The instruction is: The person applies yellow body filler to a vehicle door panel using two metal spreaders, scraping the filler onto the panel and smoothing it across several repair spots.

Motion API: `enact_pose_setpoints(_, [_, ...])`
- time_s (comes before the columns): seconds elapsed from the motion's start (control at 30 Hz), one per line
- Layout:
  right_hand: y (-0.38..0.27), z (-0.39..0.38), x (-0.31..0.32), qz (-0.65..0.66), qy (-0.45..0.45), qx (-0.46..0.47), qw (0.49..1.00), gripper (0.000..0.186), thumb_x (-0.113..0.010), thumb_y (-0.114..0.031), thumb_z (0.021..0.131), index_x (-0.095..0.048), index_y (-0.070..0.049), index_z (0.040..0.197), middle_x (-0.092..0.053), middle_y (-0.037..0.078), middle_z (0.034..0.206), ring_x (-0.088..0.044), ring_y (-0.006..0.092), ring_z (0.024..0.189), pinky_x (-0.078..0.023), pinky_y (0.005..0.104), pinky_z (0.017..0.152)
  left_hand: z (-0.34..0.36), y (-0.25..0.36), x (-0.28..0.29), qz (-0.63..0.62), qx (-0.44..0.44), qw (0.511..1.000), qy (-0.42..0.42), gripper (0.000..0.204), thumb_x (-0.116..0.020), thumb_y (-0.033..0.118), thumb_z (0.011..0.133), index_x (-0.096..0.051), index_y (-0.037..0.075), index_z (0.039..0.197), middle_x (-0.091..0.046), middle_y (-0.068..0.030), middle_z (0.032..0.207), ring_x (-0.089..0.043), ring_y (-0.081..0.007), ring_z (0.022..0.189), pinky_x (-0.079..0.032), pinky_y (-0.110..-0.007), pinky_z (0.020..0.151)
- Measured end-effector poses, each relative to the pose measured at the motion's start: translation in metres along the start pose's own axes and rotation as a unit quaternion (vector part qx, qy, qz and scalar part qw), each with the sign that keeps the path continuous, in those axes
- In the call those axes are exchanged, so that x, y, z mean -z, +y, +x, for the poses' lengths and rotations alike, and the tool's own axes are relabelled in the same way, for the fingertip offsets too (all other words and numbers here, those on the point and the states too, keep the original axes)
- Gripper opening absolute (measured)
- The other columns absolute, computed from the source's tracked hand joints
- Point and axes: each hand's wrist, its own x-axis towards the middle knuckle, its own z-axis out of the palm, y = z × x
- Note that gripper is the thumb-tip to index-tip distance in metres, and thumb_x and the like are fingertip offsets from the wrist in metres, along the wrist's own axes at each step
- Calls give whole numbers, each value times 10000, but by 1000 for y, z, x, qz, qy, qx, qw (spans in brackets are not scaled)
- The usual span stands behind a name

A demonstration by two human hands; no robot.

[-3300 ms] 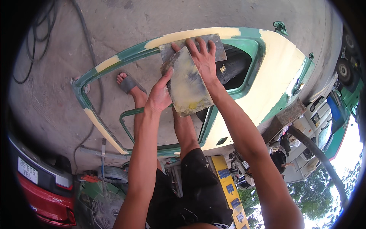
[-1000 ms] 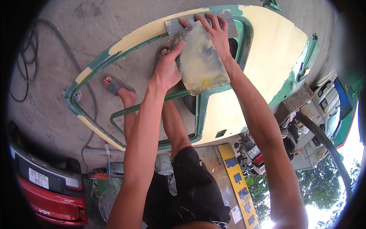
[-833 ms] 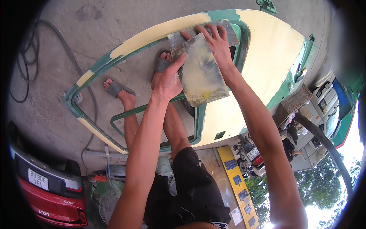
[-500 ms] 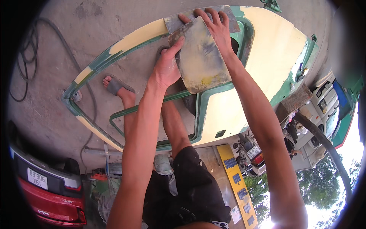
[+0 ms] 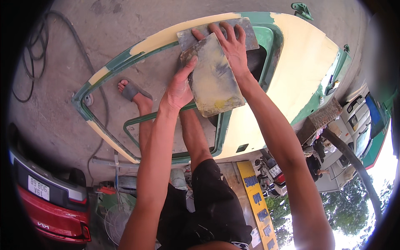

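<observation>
In front of me lies a vehicle door (image 5: 302,62) with cream patches over green, its window opening on the left. My left hand (image 5: 180,85) grips a flat rectangular board (image 5: 214,79) smeared with grey and yellow, thumb on its upper face. My right hand (image 5: 233,48) holds a thin grey spreader plate (image 5: 250,33), fingers spread across its face. That plate lies over the far bar of the window frame (image 5: 154,41). The board's far corner overlaps the plate and hides part of it. Whether the plate touches the frame I cannot tell.
A sandalled foot (image 5: 132,89) of mine stands inside the window opening. A dark hose (image 5: 77,39) curls on the concrete at left. A red car (image 5: 50,212), a fan (image 5: 118,223), a yellow sign board (image 5: 256,200) and a motorbike (image 5: 273,168) are nearby.
My right hand has drawn the spreader plate slightly toward me; a cream strip of frame now shows beyond it. The board came nearer too. The whole view has shifted a little.
</observation>
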Motion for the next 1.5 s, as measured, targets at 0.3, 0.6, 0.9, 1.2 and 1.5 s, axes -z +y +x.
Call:
enact_pose_setpoints(0.3, [-15,22,-21,12,19,8,1000,671,-602,-424,817,-444,-319,1460,-491,80,1321,-414,340,1262,-225,634,1040,4,16,29,-16,-6,1000,-16,548,-522,379,1009,-406,60,1439,-543,-91,1366,-521,-236,1261,-401,-407,1082])
enact_pose_setpoints(0.6, [-48,13,-7,18,1,-2,1000,668,-591,-382,837,-420,-283,1475,-449,107,1332,-400,361,1258,-233,650,1025,-28,6,33,-63,-18,997,-28,613,-569,400,982,-378,63,1457,-511,-87,1386,-490,-229,1280,-386,-411,1083])
enact_pose_setpoints(0.9, [-79,39,-33,10,28,13,999,671,-586,-401,832,-421,-284,1471,-453,106,1319,-402,356,1252,-244,657,1008,-35,34,65,-88,-24,995,-48,587,-510,425,1004,-374,85,1463,-515,-93,1386,-502,-249,1276,-386,-431,1093])
enact_pose_setpoints(1.2, [-71,13,-11,6,-3,-3,1000,689,-590,-399,812,-430,-296,1474,-457,88,1317,-382,353,1265,-227,647,1023,-46,16,47,-66,-15,998,-17,586,-598,365,972,-411,61,1437,-531,-65,1372,-497,-209,1274,-386,-389,1080])
enact_pose_setpoints(1.5, [-21,33,-4,-54,7,-4,999,720,-659,-433,749,-495,-303,1437,-484,76,1282,-403,313,1253,-217,575,1082,1,19,20,-52,-20,997,-53,602,-665,351,934,-414,84,1412,-519,-31,1337,-485,-181,1244,-380,-373,1057])
